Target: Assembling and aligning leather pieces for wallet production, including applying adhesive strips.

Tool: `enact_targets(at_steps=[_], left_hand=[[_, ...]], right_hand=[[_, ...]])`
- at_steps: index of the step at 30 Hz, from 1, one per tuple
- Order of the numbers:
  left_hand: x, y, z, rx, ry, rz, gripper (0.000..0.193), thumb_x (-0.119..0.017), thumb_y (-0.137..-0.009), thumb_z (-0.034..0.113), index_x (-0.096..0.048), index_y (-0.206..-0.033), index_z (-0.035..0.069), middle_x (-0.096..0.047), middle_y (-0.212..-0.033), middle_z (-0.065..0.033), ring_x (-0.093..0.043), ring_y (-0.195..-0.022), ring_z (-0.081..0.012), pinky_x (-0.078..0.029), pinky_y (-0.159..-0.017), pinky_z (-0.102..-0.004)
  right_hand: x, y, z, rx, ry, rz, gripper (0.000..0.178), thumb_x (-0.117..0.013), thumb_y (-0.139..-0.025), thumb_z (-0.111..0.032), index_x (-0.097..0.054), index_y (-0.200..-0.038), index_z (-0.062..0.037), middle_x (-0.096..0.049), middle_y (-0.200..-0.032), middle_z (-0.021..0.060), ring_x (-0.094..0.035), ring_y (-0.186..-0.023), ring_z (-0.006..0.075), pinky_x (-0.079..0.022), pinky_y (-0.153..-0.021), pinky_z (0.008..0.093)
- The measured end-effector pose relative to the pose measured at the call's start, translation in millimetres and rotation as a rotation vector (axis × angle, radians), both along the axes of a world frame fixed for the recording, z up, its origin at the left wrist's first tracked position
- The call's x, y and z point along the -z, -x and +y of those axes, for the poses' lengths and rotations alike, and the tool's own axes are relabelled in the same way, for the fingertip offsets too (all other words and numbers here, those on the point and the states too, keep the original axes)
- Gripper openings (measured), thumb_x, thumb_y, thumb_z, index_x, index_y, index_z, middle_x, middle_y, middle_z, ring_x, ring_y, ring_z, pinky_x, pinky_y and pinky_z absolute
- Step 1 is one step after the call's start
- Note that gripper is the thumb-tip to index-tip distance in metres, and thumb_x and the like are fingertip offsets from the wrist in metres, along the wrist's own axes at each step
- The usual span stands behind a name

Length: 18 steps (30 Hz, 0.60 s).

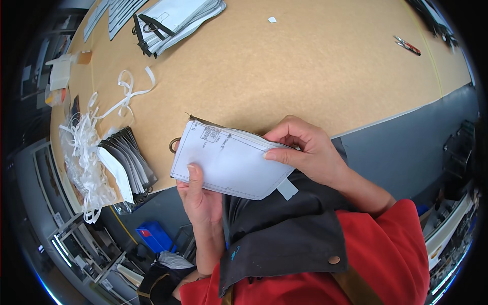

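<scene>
A flat white piece with printed outlines (229, 160) lies across both my hands, just off the table's near edge. Dark material shows along its top edge, a metal ring sticks out at its left side, and a pale tab hangs from its lower right. My left hand (200, 195) grips the lower left, thumb on top and fingers hidden underneath. At the upper right edge, my right hand (310, 150) pinches the piece between thumb and bent fingers. Whether it is one piece or several layers I cannot tell.
On the brown table (305, 76) lie a stack of similar white pieces (178, 23), a fanned dark-and-white stack (127, 162), and tangled white ribbon (91, 162). Red-handled thread snips (407, 46) rest at the far right. A blue bin (155, 236) stands on the floor.
</scene>
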<state>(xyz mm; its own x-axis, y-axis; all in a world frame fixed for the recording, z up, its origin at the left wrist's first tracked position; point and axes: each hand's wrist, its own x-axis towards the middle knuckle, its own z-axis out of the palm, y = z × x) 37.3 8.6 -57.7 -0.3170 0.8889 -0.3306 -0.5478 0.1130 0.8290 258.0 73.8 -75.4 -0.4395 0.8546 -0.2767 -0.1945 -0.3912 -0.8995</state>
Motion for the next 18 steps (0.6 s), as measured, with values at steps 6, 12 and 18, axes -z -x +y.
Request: enact_targets(at_steps=[6,12,18], left_hand=[[0.9,-3.1,-0.5,-0.013,0.009,-0.012,0.054,-0.057,-0.101,0.016,-0.036,-0.150,0.006,-0.055,-0.139,-0.0117,-0.056,-0.124,-0.0236,-0.046,-0.106,-0.0412],[1.6,-5.3,-1.5,-0.050,0.053,-0.005,0.055,-0.057,-0.101,0.017,-0.036,-0.150,0.005,-0.055,-0.138,-0.0120,-0.057,-0.124,-0.0231,-0.046,-0.105,-0.0407],[3.1,-5.6,0.8,-0.062,0.072,0.018,0.052,-0.057,-0.101,0.014,-0.037,-0.148,0.003,-0.055,-0.137,-0.0125,-0.056,-0.124,-0.0232,-0.046,-0.105,-0.0399]], right_hand=[[0.3,3.9,-4.7,0.061,-0.149,-0.135,0.010,-0.074,-0.087,-0.004,-0.068,-0.095,-0.0015,-0.060,-0.091,0.0040,-0.064,-0.082,0.0112,-0.052,-0.072,0.0257],[13.6,9.6,-10.4,0.138,-0.719,-0.494,0.014,-0.079,-0.080,-0.003,-0.069,-0.091,-0.0030,-0.059,-0.084,0.0050,-0.059,-0.071,0.0167,-0.047,-0.063,0.0271],[3.1,14.1,4.8,0.210,-0.843,-0.540,0.023,-0.080,-0.078,-0.005,-0.069,-0.098,-0.0027,-0.059,-0.093,0.0083,-0.061,-0.082,0.0206,-0.050,-0.069,0.0292]])
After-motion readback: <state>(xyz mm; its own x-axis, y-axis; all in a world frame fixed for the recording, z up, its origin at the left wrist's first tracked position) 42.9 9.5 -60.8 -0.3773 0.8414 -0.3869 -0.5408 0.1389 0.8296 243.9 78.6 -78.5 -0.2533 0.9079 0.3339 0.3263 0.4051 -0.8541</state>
